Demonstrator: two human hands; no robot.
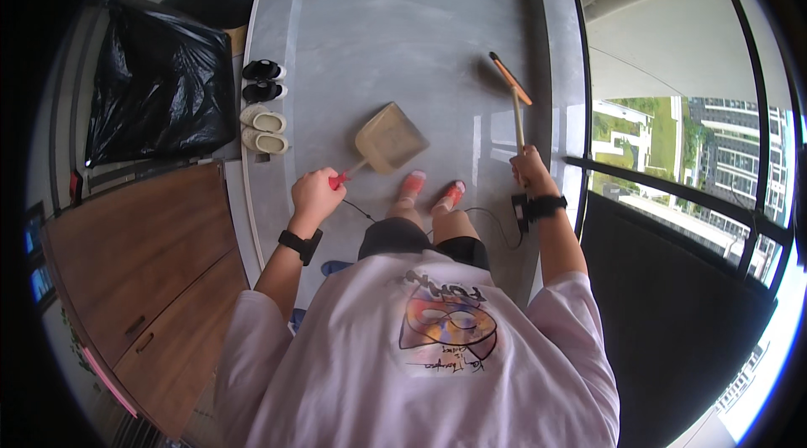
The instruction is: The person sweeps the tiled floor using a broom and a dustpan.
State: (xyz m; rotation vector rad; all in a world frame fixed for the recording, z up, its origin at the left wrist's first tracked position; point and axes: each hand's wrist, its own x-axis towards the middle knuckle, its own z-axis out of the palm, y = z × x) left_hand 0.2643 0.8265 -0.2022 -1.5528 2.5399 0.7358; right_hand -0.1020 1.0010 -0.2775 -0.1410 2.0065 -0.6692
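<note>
My left hand (317, 194) is wrapped around the red grip of a long-handled dustpan. The beige pan (392, 138) opens away from me, a little ahead of my feet; whether it rests on the floor I cannot tell. In my right hand (534, 172) is the pale handle (518, 117) of a broom. Its orange and black head (509, 78) slants near the low ledge on the right, with a dark shadow beside it. Dark bands circle both wrists, and thin cables run from them towards my body.
Black shoes (261, 81) and cream clogs (265, 130) stand along the left ledge (268, 25). Beyond them sits a bulky thing under black plastic (164, 82), near a wooden cabinet (151, 259). A black-framed railing (662, 186) borders the right. Blue footwear (335, 268) lies by my left side.
</note>
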